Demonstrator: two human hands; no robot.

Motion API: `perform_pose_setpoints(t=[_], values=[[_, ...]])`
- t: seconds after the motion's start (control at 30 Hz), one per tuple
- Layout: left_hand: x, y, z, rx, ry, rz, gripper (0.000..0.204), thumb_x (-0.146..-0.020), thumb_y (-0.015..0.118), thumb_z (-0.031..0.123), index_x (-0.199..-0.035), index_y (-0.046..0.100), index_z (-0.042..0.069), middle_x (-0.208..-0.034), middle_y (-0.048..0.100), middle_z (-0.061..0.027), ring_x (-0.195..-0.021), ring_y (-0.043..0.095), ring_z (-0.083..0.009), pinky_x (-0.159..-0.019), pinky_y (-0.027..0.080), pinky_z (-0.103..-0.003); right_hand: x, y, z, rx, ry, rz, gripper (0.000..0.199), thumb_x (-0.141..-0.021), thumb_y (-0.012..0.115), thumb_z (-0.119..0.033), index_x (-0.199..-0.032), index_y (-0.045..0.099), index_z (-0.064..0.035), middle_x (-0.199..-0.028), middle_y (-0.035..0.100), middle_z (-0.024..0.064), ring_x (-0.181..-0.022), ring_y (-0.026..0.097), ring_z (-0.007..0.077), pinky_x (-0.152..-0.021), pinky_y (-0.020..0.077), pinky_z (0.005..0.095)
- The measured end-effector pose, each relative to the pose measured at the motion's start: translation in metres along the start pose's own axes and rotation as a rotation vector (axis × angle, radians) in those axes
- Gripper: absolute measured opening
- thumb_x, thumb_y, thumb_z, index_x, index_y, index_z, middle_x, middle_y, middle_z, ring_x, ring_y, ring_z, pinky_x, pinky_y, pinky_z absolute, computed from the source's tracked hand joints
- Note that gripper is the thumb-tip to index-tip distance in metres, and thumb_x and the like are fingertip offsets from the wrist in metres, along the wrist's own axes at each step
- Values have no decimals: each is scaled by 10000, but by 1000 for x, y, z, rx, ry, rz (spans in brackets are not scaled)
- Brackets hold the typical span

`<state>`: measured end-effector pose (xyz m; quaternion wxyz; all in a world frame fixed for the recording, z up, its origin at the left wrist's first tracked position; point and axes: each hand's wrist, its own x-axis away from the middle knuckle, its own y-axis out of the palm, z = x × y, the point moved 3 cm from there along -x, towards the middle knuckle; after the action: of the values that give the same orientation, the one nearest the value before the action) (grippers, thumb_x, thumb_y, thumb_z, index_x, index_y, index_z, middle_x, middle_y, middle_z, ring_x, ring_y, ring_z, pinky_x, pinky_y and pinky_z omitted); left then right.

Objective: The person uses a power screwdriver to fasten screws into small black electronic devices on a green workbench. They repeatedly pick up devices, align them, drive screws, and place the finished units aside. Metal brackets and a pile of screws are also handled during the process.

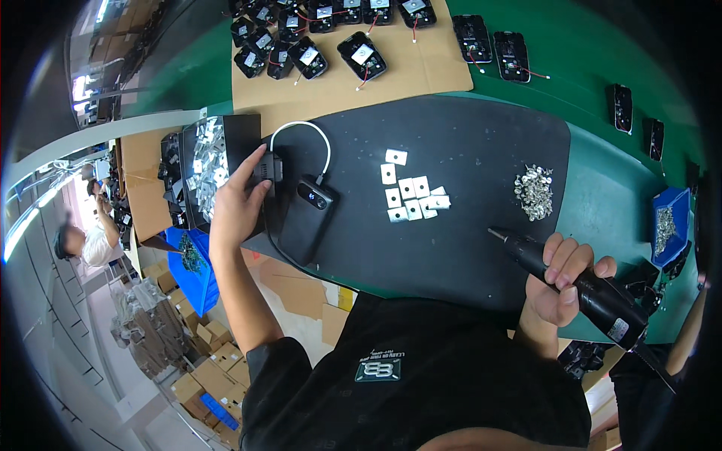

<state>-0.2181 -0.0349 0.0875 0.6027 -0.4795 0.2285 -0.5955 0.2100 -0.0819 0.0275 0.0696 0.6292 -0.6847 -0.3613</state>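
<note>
My left hand (pixel 237 203) grips a small black box (pixel 268 170) near the left edge of the black mat, thumb and index finger on its sides. A white cable (pixel 324 139) arches from beside that box to a black power bank (pixel 307 218) with a lit display. In my right hand (pixel 562 282) is a black electric screwdriver (pixel 611 307), its tip pointing left over the mat. Several small silver plates with holes (pixel 407 188) lie mid-mat, some overlapping. Right of them is a pile of small screws (pixel 534 193).
Black housings with red wires (pixel 362 56) sit on cardboard (pixel 421 64) at the back, others on the green table (pixel 556 34). A bin of silver plates (pixel 207 165) stands left. Blue bins flank both sides (pixel 671 229). Another person (pixel 94 240) is far left; another's arm shows right.
</note>
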Motion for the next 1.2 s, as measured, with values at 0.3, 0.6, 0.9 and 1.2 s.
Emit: perform_pose_setpoints(t=[0.3,0.6,0.9,1.2], values=[[-2,9,14,-163,74,-37,540,-794,671,-23,-1301,512,72,-1018,661,-114,-944,658,-165,-821,525,-315,-1,0,3,-7,30,30,394,-842,632,-131,-1165,409,-172,-733,465,-38,-651,452,90,-691,347,285],[-8,-4,-3,-1,39,-188,667,-758,694,24,-1382,472,102,-998,651,-151,-875,633,-222,-822,499,-330,-2,-1,2,-22,32,8,401,-843,634,-136,-1171,405,-163,-735,468,-39,-650,451,90,-690,347,283],[-15,-8,2,57,58,-236,620,-772,547,-89,-1375,499,47,-1091,547,-76,-922,549,-131,-824,463,-247,-3,-1,4,-27,52,22,400,-843,635,-137,-1175,413,-162,-740,475,-38,-651,454,89,-691,353,284],[-12,-15,-1,103,59,-253,614,-782,479,-121,-1367,498,65,-1061,599,-85,-971,586,-177,-874,459,-280,-2,-2,7,-34,63,20,404,-843,630,-133,-1182,413,-162,-739,472,-37,-653,456,90,-696,354,287]])
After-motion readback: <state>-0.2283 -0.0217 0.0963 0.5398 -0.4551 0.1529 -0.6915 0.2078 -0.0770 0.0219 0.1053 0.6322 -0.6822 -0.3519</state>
